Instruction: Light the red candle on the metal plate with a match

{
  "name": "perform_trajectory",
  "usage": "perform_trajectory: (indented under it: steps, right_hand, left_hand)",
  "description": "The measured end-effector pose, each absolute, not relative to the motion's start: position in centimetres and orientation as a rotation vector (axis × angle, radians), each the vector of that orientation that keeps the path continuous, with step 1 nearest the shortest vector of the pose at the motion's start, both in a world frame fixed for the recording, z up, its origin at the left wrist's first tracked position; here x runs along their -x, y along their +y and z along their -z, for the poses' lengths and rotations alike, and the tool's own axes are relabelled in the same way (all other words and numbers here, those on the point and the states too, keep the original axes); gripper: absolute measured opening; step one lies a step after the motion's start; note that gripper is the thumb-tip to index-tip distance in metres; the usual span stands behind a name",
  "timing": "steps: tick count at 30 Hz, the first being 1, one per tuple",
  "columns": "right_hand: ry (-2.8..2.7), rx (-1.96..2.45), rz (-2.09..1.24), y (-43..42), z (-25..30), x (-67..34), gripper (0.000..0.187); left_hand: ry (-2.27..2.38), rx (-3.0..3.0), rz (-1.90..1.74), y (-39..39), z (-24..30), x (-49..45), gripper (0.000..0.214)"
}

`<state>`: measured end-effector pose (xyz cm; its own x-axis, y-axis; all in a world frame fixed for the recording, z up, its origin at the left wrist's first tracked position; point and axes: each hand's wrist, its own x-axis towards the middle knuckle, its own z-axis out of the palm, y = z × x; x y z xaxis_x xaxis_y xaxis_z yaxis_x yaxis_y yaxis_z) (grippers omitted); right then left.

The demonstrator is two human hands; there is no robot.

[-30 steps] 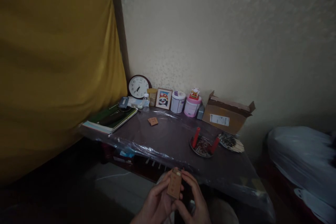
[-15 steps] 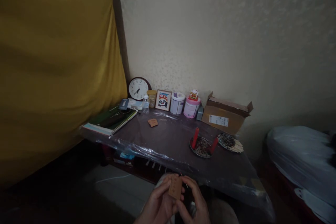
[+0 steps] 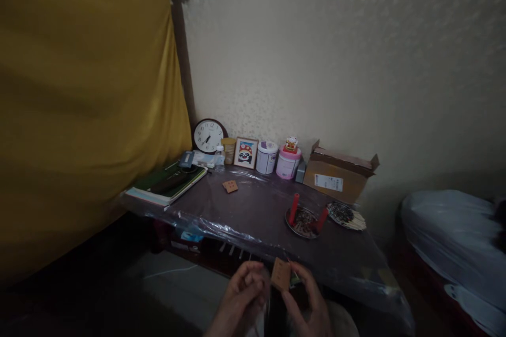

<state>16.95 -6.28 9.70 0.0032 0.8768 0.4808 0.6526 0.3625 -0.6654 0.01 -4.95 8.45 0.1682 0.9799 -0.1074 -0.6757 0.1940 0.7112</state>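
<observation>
While my right hand (image 3: 310,303) pinches a small brown card (image 3: 281,275) between thumb and fingertips, my left hand (image 3: 243,295) sits just beside it with its fingers curled in toward the palm; I cannot tell whether it has hold of anything. The card stands nearly upright, low in view, in front of the near edge of the table (image 3: 256,208) and clear of its top. A clear plastic sheet (image 3: 205,221) covers the table. On it, well apart from my hands, lies a second brown card (image 3: 230,186). Nearer me is a round dish (image 3: 302,222) with two red candles (image 3: 294,207) leaning in it. Along the wall stand a clock (image 3: 208,136), a framed panda picture (image 3: 245,153), a white tin (image 3: 266,157), a pink tub (image 3: 287,163) and an open cardboard box (image 3: 340,175). Books (image 3: 166,184) are stacked at the table's left end, beside a yellow curtain (image 3: 79,116).
</observation>
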Motion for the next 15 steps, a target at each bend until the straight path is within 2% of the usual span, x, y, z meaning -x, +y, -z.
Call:
perform_trajectory:
  steps: [6, 15]
  right_hand:
    - [-1.734, 1.322, -0.375, -6.5, -9.2, -16.7, 0.037]
    - [-1.758, 1.231, -0.486, -7.2, -9.2, -15.8, 0.037]
  left_hand:
    - [0.489, -0.847, -1.182, -5.4, -9.7, 1.0, 0.048]
    - [0.618, -1.218, -1.225, -5.4, -9.3, 1.5, 0.038]
